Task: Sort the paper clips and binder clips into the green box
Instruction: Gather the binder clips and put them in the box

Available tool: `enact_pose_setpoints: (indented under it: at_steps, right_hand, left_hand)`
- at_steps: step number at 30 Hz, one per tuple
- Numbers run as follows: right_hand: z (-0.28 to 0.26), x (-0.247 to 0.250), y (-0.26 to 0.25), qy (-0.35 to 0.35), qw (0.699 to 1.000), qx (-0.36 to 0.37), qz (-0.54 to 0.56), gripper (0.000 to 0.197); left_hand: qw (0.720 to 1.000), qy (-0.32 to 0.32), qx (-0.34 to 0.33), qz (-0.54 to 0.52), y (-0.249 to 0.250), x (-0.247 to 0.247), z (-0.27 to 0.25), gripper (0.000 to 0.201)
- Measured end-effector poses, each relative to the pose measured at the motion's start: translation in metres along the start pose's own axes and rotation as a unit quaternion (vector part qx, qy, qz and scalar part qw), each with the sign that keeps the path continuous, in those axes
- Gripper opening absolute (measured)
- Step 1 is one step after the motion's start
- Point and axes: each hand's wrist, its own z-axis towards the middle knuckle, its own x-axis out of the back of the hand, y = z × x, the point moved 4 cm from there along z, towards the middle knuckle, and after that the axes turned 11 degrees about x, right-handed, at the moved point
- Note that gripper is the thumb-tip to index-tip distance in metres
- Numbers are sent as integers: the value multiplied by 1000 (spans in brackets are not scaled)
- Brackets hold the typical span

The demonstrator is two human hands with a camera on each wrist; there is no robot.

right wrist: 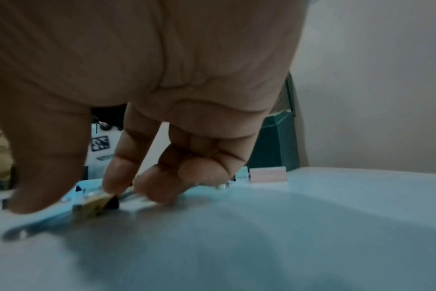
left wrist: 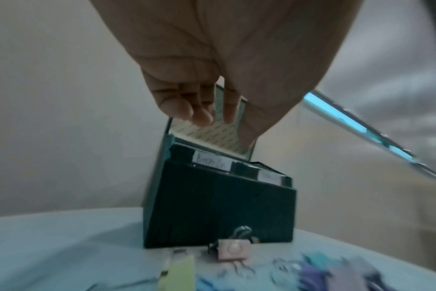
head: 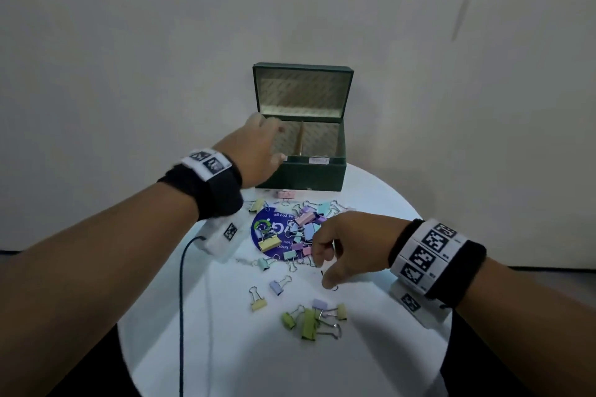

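The green box [head: 300, 174] stands open at the back of the round white table [head: 380, 203], lid up, with a divider between two compartments. My left hand [head: 279, 142] hovers over the left compartment with relaxed fingers [left wrist: 194, 112] and holds nothing I can see. Pastel binder clips [head: 306, 226] lie heaped mid-table. My right hand [head: 322, 271] reaches down beside the heap. Its thumb and forefinger pinch a small yellowish binder clip [right wrist: 97, 204] on the table. The head view hides that clip under the hand.
A blue round printed disc [head: 261, 229] lies under the heap. A pink clip [head: 286, 194] sits just before the box. Green, yellow and purple clips [head: 309, 322] are scattered nearer me. A dark cable [head: 181, 300] runs from my left wrist. A wall rises behind the box.
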Motion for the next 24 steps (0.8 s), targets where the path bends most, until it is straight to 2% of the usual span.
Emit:
enact_pose_setpoints:
  at_steps: [1, 3, 5, 6, 8, 11, 16, 18, 19, 21, 24]
  right_hand:
    - [1, -2, 0, -3, 1000, 2, -4, 21]
    - [1, -4, 0, 4, 1000, 5, -1, 7]
    - [0, -3, 2, 27, 999, 9, -17, 5]
    - [0, -2, 1, 45, 999, 14, -27, 5]
    - [-1, 2, -1, 92, 995, 32, -29, 5]
    - [-3, 5, -2, 148, 988, 41, -20, 9]
    - [-1, 3, -2, 104, 994, 17, -6, 13]
    - [0, 1, -2, 93, 995, 16, -28, 9]
    - [1, -1, -2, 85, 995, 15, -40, 14]
    - [3, -5, -1, 75, 995, 12, -58, 20]
    - [5, -7, 0, 90, 994, 12, -66, 13]
  left_hand:
    - [999, -7, -37, 17, 1, 4, -16, 32]
    - [987, -83, -107, 87, 2, 3, -51, 16]
    - [961, -169, -139, 171, -1, -8, -84, 24]
    - [950, -190, -143, 201, -5, -13, -97, 33]
    - [945, -202, -129, 223, -11, -21, -113, 48]
    - [949, -208, -102, 213, -12, -32, -121, 50]
    - [959, -199, -102, 176, -8, -39, -119, 22]
    - [962, -189, -102, 167, -10, -41, -119, 15]
    - [964, -184, -100, 164, -10, -40, -121, 13]
    - [968, -183, -90, 148, -10, -38, -122, 13]
    - [963, -211, -104, 131, -3, -38, -124, 29]
